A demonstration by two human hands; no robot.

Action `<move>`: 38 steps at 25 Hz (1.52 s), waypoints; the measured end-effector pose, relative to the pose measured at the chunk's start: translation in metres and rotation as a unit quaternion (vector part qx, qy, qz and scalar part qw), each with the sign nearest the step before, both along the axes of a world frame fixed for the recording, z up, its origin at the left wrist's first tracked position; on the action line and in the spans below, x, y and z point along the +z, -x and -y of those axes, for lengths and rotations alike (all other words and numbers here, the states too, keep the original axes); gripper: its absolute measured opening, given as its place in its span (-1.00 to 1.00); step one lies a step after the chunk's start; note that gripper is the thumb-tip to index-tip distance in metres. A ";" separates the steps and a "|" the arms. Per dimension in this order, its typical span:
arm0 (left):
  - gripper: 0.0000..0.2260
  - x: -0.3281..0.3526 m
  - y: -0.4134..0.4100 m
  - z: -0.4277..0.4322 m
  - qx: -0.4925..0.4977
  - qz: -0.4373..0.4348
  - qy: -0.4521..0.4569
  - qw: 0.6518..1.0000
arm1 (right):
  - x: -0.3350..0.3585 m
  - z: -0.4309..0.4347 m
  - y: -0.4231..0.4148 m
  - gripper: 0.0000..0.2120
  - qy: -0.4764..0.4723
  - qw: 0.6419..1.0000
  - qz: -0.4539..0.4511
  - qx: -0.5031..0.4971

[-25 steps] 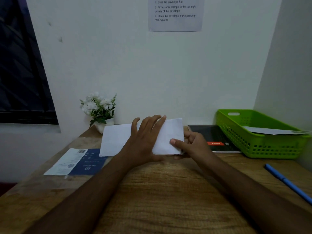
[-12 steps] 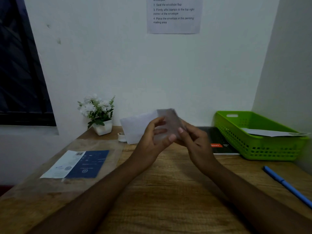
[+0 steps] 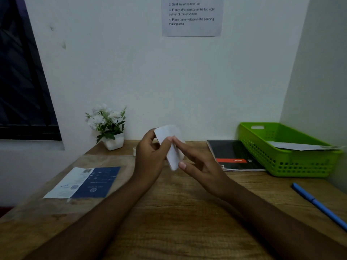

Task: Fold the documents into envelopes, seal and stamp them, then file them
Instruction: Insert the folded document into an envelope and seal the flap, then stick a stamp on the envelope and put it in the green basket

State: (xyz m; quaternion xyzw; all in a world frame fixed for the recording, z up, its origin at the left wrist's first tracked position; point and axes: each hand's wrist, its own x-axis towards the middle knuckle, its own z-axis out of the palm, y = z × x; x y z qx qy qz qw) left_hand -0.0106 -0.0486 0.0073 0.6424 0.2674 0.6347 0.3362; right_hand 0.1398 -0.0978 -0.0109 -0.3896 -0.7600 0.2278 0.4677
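We see the white paper [image 3: 170, 145] between the left hand [image 3: 150, 158] and right hand [image 3: 199, 166] only as a blur, partly hidden behind the fingers. The wall notice [image 3: 191, 17] is cut off at the top edge and the blue pen [image 3: 319, 205] at the right edge. The leaflet [image 3: 84, 182] has print too small to read.
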 end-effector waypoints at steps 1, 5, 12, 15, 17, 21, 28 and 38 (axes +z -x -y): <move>-0.84 0.002 0.003 -0.002 0.035 -0.009 -0.019 0.999 | 0.001 0.000 -0.001 -0.49 -0.005 1.000 -0.002 -0.008; -0.83 0.011 0.021 -0.015 0.050 0.027 0.000 0.998 | 0.001 -0.015 -0.023 -0.60 -0.079 0.983 -0.053 -0.155; -0.84 0.008 0.049 -0.044 -0.009 0.120 0.117 0.986 | -0.007 -0.033 -0.078 -0.61 0.170 0.907 -0.290 -0.253; -0.88 0.002 0.055 -0.050 0.019 0.075 0.143 0.987 | -0.002 -0.030 -0.085 -0.82 0.166 0.895 -0.330 -0.249; -0.88 0.001 0.058 -0.051 0.013 0.044 0.154 0.987 | 0.002 -0.026 -0.088 -0.86 0.168 0.896 -0.324 -0.253; -0.85 0.000 0.071 -0.059 -0.013 -0.098 0.177 0.979 | 0.012 -0.012 -0.096 -0.84 0.239 0.919 -0.233 -0.208; -0.93 -0.009 0.082 -0.064 -0.126 -0.476 0.138 0.860 | 0.024 0.003 -0.132 -0.90 0.313 0.922 0.170 -0.149; -0.91 -0.010 0.072 -0.057 -0.117 -0.505 0.056 0.853 | 0.024 0.006 -0.123 -0.88 0.329 0.900 0.264 -0.115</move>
